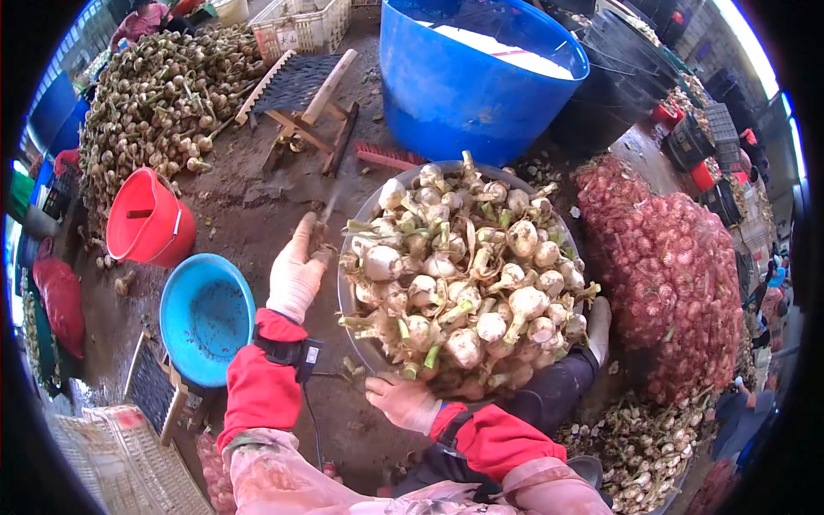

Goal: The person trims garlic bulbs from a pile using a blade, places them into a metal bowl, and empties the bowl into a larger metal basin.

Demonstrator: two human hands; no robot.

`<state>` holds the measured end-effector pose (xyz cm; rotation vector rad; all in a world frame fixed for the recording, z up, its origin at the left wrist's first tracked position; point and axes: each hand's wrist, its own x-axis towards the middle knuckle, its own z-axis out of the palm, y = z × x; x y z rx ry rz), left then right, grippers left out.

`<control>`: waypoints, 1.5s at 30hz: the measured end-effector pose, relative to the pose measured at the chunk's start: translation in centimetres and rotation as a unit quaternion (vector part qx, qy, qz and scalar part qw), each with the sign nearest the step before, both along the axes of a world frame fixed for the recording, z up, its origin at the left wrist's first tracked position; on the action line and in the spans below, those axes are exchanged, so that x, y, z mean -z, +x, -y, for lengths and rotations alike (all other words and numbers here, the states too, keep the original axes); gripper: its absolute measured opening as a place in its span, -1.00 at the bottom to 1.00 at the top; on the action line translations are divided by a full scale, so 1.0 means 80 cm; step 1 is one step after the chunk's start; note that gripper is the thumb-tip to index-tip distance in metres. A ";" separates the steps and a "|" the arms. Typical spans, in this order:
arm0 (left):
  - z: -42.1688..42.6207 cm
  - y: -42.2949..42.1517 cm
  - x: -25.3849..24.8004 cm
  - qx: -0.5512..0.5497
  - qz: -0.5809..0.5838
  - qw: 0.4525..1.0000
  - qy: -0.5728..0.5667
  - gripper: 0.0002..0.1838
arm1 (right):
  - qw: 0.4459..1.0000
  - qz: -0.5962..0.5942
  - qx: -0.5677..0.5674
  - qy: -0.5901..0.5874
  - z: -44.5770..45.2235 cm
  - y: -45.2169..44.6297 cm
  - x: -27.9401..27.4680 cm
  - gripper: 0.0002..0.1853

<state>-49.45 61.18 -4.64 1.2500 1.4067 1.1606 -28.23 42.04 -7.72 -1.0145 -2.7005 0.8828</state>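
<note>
A wide metal basin (346, 296) heaped with garlic bulbs (463, 283) stands in front of me. My left hand (298, 270), in a pale glove, is beside the basin's left rim, its fingers round something small and brownish that I cannot make out. At the basin's lower left edge is my right hand (403, 402), also gloved, with fingers bent near the rim; what they hold, if anything, is hidden. Red sleeves and dark wrist straps cover both wrists.
A large blue tub (463, 94) stands behind the basin, net sacks of garlic (678, 275) to its right. On the left are a red bucket (154, 227), a turquoise bowl (206, 322), a folding stool (300, 94) and a garlic pile (163, 103). A person (142, 21) sits at the far left.
</note>
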 end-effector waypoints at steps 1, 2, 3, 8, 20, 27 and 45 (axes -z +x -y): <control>-0.003 0.000 0.019 -0.026 0.031 0.998 0.048 -0.27 | 1.000 -0.004 -0.006 -0.005 -0.001 -0.001 0.004 -0.74; -0.007 0.008 0.030 -0.049 0.062 0.992 0.096 -0.27 | 1.000 -0.008 -0.005 -0.007 0.000 -0.003 0.011 -0.74; -0.008 0.017 0.039 -0.073 -0.043 0.988 0.130 -0.26 | 1.000 -0.008 -0.006 0.007 0.003 -0.003 0.019 -0.70; 0.016 0.113 -0.044 0.011 -0.411 0.902 0.132 -0.17 | 0.999 -0.019 0.028 0.019 0.016 0.001 0.035 -0.66; -0.048 0.049 0.044 -0.006 -0.061 0.987 0.147 -0.38 | 0.999 -0.015 0.006 0.045 0.009 -0.004 0.036 -0.81; -0.166 -0.120 0.099 -0.176 -0.400 0.889 -0.139 -0.28 | 0.999 -0.027 -0.014 0.015 0.004 -0.001 0.031 -0.73; -0.296 -0.104 0.099 -0.008 -0.601 0.791 -0.115 -0.64 | 0.989 -0.127 -0.051 -0.062 -0.009 0.005 0.036 -0.73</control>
